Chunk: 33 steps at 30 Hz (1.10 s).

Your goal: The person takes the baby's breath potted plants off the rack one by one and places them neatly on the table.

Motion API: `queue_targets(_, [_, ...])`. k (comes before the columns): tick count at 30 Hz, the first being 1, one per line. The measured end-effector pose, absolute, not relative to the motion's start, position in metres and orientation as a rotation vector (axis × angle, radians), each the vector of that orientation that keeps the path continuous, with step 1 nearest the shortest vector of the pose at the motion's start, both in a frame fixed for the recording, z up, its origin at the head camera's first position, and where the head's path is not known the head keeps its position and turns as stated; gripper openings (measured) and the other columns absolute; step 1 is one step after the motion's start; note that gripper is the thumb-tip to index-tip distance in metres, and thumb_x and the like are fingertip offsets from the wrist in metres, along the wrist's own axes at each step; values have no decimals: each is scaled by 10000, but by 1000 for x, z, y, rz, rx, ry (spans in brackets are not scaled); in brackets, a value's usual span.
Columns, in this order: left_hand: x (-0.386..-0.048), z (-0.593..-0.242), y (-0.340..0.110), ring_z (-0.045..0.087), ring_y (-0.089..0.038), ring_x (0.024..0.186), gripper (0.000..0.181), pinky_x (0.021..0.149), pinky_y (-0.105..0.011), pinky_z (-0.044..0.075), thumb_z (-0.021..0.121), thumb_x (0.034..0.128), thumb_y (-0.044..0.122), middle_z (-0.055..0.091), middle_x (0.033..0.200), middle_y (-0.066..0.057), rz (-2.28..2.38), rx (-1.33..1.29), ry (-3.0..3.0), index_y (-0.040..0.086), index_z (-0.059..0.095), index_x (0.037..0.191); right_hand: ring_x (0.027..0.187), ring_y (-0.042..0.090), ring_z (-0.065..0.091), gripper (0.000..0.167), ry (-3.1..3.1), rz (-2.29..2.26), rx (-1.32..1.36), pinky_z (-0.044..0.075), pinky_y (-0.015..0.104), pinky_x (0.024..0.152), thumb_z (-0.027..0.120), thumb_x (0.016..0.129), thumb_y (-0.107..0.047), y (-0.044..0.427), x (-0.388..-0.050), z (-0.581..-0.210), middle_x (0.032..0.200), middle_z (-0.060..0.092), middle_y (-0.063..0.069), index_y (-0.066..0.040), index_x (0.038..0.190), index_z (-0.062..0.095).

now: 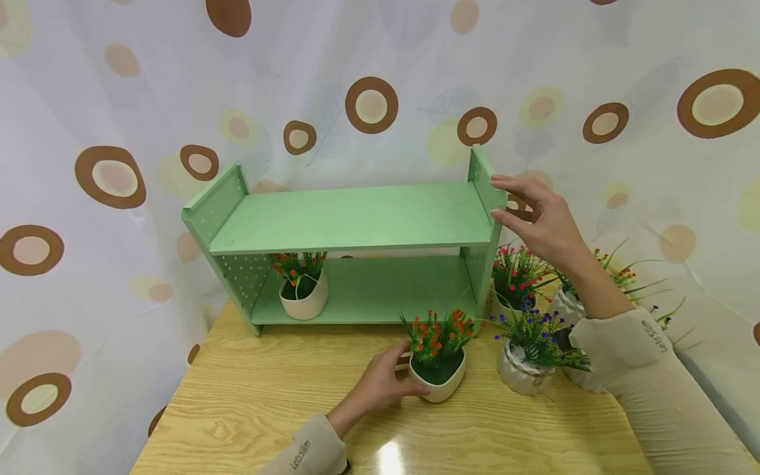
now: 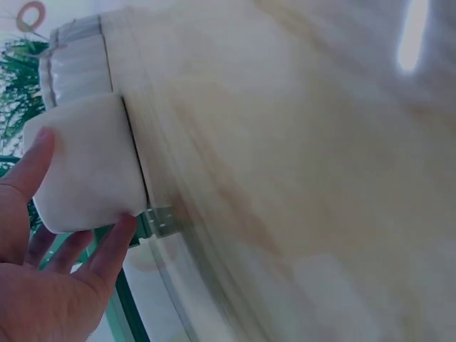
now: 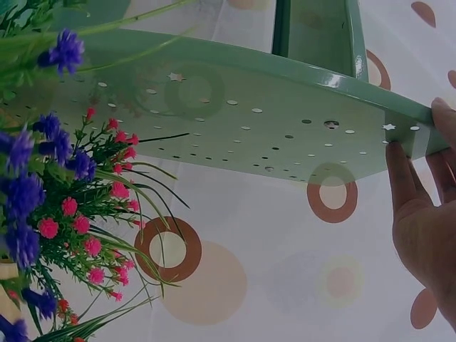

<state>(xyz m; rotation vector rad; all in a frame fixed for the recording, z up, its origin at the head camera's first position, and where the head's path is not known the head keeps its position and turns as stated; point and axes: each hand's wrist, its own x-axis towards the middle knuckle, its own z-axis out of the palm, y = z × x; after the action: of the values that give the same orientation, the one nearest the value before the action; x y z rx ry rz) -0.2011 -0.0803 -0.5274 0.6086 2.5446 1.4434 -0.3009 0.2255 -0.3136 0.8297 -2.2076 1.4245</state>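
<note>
A cream pot of red flowers [image 1: 438, 373] stands on the wooden table in front of the shelf. My left hand [image 1: 382, 379] holds this pot from its left side, thumb and fingers spread around it; the left wrist view shows the thumb on the pot wall [image 2: 92, 164] and fingertips at its lower edge. A pale green two-tier shelf [image 1: 356, 218] stands behind. With bent fingers, my right hand [image 1: 549, 224] grips the upper front of its right side panel [image 1: 485, 178]. In the right wrist view, fingertips touch the perforated panel [image 3: 242, 128].
Another cream pot of red flowers [image 1: 305, 300] sits at the left of the lower tier. Right of the shelf stand a white pot of purple flowers [image 1: 525, 369], a pot of pink flowers [image 1: 516, 284] and other potted plants. A patterned curtain [image 1: 368, 53] hangs behind the table [image 1: 267, 396].
</note>
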Motion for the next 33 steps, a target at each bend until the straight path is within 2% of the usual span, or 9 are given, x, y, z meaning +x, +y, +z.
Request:
queue_targets(10, [-201, -529, -82, 629, -374, 1294, 827, 1030, -385, 549, 923, 791, 241, 561, 1500, -156, 1455, 618, 2518, 157, 498, 1496, 1369, 11, 506, 489, -2220, 1404, 824, 470, 127, 1029, 657, 984, 29, 225, -301, -314, 1495, 526, 76, -4, 1462, 559])
queue_targets(17, [-201, -529, -84, 622, -347, 1310, 830, 1045, -359, 535, 912, 806, 282, 558, 1513, -121, 1444, 604, 2516, 187, 488, 1513, 1381, 24, 501, 491, -2229, 1402, 814, 469, 127, 1032, 658, 986, 19, 226, -301, -314, 1500, 524, 78, -14, 1466, 559])
queue_targets(21, [-203, -525, -95, 589, -364, 1347, 768, 1083, -442, 511, 874, 849, 322, 545, 1530, -110, 1486, 586, 2498, 209, 494, 1506, 1379, 24, 502, 489, -2221, 1408, 820, 470, 128, 1031, 656, 984, 27, 226, -301, -314, 1497, 522, 88, -3, 1462, 558])
queue_targets(24, [-209, -517, -112, 547, -385, 1382, 718, 1109, -506, 481, 837, 890, 293, 529, 1544, -113, 1576, 587, 2520, 198, 495, 1514, 1379, 26, 502, 488, -2212, 1417, 831, 471, 132, 1033, 654, 984, 31, 225, -301, -314, 1497, 520, 94, 5, 1461, 555])
queue_targets(28, [-220, -503, -145, 518, -356, 1405, 682, 1142, -567, 425, 830, 894, 289, 561, 1525, -76, 1643, 490, 2775, 180, 537, 1500, 1383, 30, 501, 488, -2209, 1422, 835, 472, 135, 1034, 654, 985, 29, 225, -301, -314, 1501, 520, 93, 9, 1462, 553])
queue_targets(33, [-231, -497, -186, 459, -403, 1379, 622, 1126, -631, 354, 848, 872, 212, 602, 1459, -120, 1764, 131, 3151, 140, 600, 1439, 1387, 26, 498, 485, -2209, 1414, 833, 471, 133, 1035, 651, 987, 30, 225, -301, -314, 1500, 519, 91, 13, 1461, 551])
